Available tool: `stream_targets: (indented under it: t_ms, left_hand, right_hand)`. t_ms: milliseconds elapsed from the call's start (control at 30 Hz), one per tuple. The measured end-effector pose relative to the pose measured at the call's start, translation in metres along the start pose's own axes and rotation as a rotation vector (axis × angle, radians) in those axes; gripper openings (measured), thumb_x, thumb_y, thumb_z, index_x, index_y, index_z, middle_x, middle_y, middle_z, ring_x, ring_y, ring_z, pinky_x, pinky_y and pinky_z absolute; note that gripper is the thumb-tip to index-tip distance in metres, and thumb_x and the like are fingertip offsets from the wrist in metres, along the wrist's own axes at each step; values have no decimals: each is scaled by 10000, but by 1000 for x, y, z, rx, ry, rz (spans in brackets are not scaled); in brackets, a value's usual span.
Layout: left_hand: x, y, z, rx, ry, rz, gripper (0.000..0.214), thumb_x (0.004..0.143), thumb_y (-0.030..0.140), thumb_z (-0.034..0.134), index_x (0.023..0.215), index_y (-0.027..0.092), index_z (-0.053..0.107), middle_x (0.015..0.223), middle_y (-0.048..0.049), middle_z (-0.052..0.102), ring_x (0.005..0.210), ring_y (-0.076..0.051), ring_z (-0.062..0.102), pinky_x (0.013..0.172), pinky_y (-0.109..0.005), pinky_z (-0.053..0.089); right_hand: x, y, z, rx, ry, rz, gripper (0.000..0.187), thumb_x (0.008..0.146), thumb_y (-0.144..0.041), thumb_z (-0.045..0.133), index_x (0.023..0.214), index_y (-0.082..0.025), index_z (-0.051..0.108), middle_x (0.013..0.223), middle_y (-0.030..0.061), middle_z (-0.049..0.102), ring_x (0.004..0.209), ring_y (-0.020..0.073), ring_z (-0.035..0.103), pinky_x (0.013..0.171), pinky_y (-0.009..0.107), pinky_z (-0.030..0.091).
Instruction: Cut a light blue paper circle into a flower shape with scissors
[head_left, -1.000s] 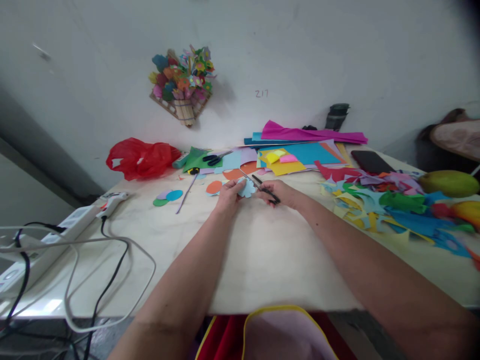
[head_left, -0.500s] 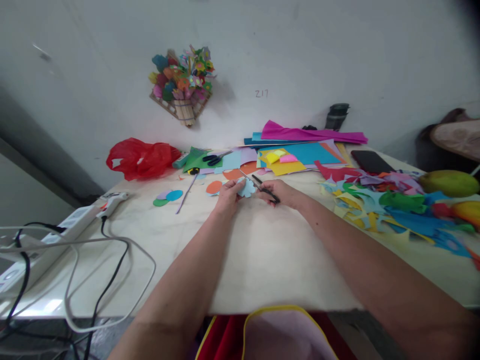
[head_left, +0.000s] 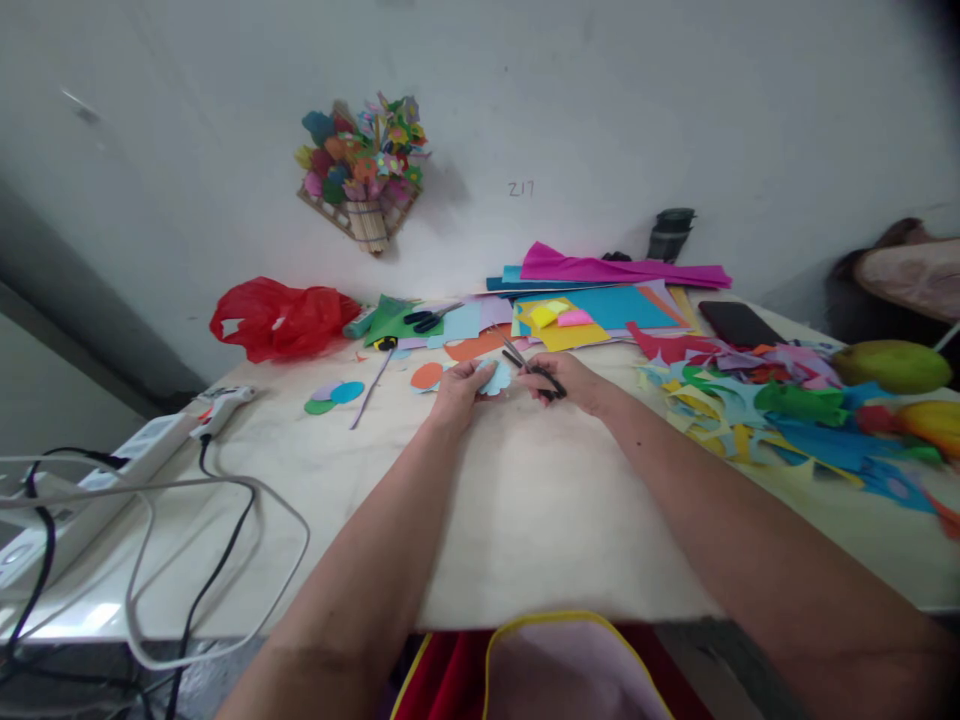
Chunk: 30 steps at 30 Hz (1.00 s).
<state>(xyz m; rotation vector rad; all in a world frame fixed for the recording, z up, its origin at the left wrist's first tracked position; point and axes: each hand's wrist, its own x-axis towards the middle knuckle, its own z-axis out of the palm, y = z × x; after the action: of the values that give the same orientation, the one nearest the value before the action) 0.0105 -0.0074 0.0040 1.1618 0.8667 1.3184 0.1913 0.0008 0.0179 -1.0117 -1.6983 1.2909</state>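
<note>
Between the thumb and fingers of my left hand (head_left: 456, 392) is a light blue paper cutout (head_left: 496, 377) with a scalloped edge. My right hand (head_left: 564, 382) grips a pair of scissors (head_left: 553, 386) by the dark handles. The scissor blades are apart and point up and left, a little clear of the cutout. Left of my left hand lies an orange paper circle (head_left: 427, 376). Behind my hands rests a larger orange paper piece (head_left: 476, 347). Farther left are a blue paper circle (head_left: 347, 392) and a green one (head_left: 319, 407), partly overlapping a purple one.
Coloured scraps (head_left: 795, 400) cover the right side beside a phone (head_left: 741, 324). Paper sheets (head_left: 630, 308) are stacked at the back. Second scissors (head_left: 426, 318) lie near a red plastic bag (head_left: 281, 318). A power strip (head_left: 112, 480) with loose cables occupies the left edge.
My right hand has drawn the scissors slightly right, off the light blue cutout, and their blades stand apart. My left hand keeps its hold on the cutout.
</note>
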Motion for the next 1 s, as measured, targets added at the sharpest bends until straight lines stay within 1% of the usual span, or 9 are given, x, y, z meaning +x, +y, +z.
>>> stream_targets:
  t_ms: [200, 367, 533, 633, 733, 867, 933, 1000]
  left_hand:
    - [-1, 2, -1, 123, -122, 44, 315, 666, 395, 657, 810, 120, 606, 626, -3, 600, 485, -80, 512, 475, -212, 431]
    - [-5, 6, 4, 175, -155, 21, 374, 637, 376, 684, 904, 127, 602, 643, -7, 612, 509, -91, 528, 461, -206, 421]
    - [-5, 5, 9, 184, -191, -17, 371, 604, 358, 714, 855, 125, 570, 627, -11, 632, 495, -102, 549, 448, -213, 418]
    - [-3, 2, 9, 187, -213, -21, 371, 584, 355, 729, 800, 125, 534, 599, -19, 637, 473, -109, 553, 434, -216, 412]
    - [-3, 1, 10, 190, -234, -13, 370, 571, 364, 736, 746, 133, 506, 582, -28, 641, 451, -111, 551, 425, -218, 405]
    - [-6, 3, 12, 194, -219, -15, 377, 547, 373, 748, 711, 140, 501, 560, -27, 635, 440, -114, 547, 428, -224, 404]
    - [-7, 5, 12, 196, -202, -23, 376, 536, 373, 752, 704, 142, 509, 557, -20, 631, 450, -116, 549, 440, -227, 406]
    - [-7, 6, 11, 201, -200, -37, 357, 537, 363, 751, 694, 138, 522, 571, -21, 629, 478, -120, 558, 466, -232, 413]
  right_hand:
    - [-2, -5, -2, 70, 82, -16, 232, 654, -282, 667, 791, -134, 552, 535, -11, 580, 396, 76, 492, 379, 189, 362]
    - [-1, -4, -3, 145, 139, -58, 289, 591, -227, 702, 822, -138, 552, 547, -14, 589, 435, 84, 510, 440, 207, 386]
    - [4, 1, -5, 159, 176, -91, 369, 569, -228, 719, 889, -149, 552, 601, -15, 597, 483, 87, 531, 467, 204, 384]
    - [3, -1, -3, 172, 138, -102, 366, 559, -208, 713, 883, -153, 551, 604, -30, 577, 498, 87, 536, 494, 212, 406]
    - [0, -6, 1, 168, 102, -95, 315, 550, -168, 687, 833, -154, 553, 605, -40, 558, 495, 83, 526, 510, 222, 428]
    - [-2, -9, 4, 137, 56, -84, 321, 541, -147, 666, 838, -153, 544, 578, -43, 556, 490, 86, 511, 511, 227, 429]
    - [-2, -9, 5, 123, 72, -94, 322, 543, -151, 662, 841, -155, 543, 572, -46, 553, 491, 86, 509, 514, 228, 428]
    - [0, -8, 5, 110, 119, -123, 319, 549, -155, 660, 846, -157, 543, 570, -48, 549, 494, 85, 506, 519, 228, 428]
